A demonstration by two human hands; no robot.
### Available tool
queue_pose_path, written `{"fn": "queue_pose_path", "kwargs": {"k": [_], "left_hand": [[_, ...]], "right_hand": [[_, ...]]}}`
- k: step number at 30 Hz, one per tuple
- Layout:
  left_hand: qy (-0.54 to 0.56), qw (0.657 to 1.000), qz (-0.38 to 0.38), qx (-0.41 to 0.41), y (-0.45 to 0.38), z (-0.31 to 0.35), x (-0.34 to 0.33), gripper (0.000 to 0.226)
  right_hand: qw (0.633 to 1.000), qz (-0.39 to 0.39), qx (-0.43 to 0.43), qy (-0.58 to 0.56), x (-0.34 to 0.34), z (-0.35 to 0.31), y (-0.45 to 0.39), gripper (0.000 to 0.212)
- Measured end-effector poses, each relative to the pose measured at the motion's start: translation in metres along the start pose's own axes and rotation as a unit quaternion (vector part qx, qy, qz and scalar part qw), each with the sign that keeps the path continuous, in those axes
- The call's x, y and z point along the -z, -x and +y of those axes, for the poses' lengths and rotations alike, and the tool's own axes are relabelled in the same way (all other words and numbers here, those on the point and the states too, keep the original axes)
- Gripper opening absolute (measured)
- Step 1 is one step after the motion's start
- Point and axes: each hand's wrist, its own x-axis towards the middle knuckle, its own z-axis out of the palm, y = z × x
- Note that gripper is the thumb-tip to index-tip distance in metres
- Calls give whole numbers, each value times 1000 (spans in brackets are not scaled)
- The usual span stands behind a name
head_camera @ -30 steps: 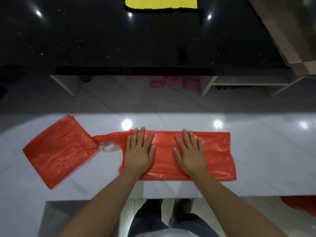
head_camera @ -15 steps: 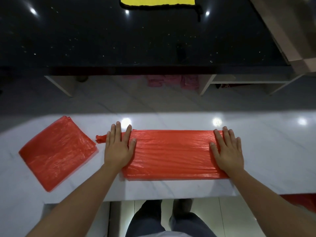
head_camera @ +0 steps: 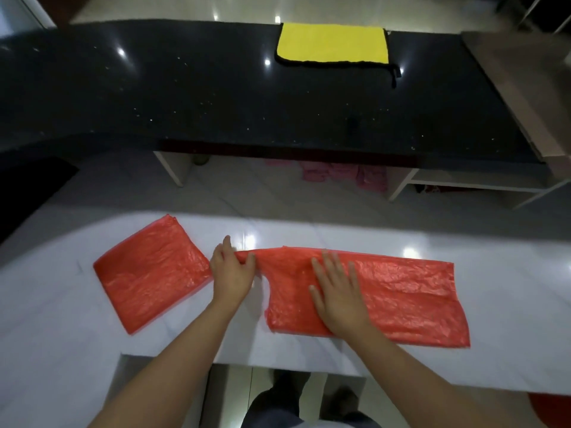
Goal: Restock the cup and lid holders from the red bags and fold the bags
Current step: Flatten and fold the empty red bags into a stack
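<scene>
A long flattened red bag (head_camera: 408, 295) lies across the white marble counter (head_camera: 509, 350) in front of me. My left hand (head_camera: 231, 273) pinches the bag's handle end at its left and lifts it a little off the counter. My right hand (head_camera: 338, 291) lies flat with fingers spread on the left part of the bag, pressing it down. A second red bag (head_camera: 151, 273), folded into a flat square, rests on the counter just left of my left hand.
Beyond a gap of tiled floor runs a black speckled counter (head_camera: 216, 97) with a yellow cloth (head_camera: 332, 43) on it. Pink items (head_camera: 343, 174) lie under that counter. The white counter's near edge is right at my legs. Something red (head_camera: 553, 409) shows at the bottom right.
My right hand slid from the bag's right end back to its left part. My left hand went from pressing flat to pinching the handle end and raising it. The view tilted up.
</scene>
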Motion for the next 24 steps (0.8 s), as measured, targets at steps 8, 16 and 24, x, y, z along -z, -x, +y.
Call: {"fn": "queue_pose_path", "kwargs": {"k": [8,16,24], "left_hand": [[347,919,11,186,4,16,1,78],[350,925,-114,96,26,27,-32,41],[122,988,8,-95,19,36,-52,47]], "right_hand": [[998,-66,-6,-3,-33,-47,-23,65],[986,-52,20,-159,-20,-43,-24,58],[990,70,-60,-107,6,39,22,51]]}}
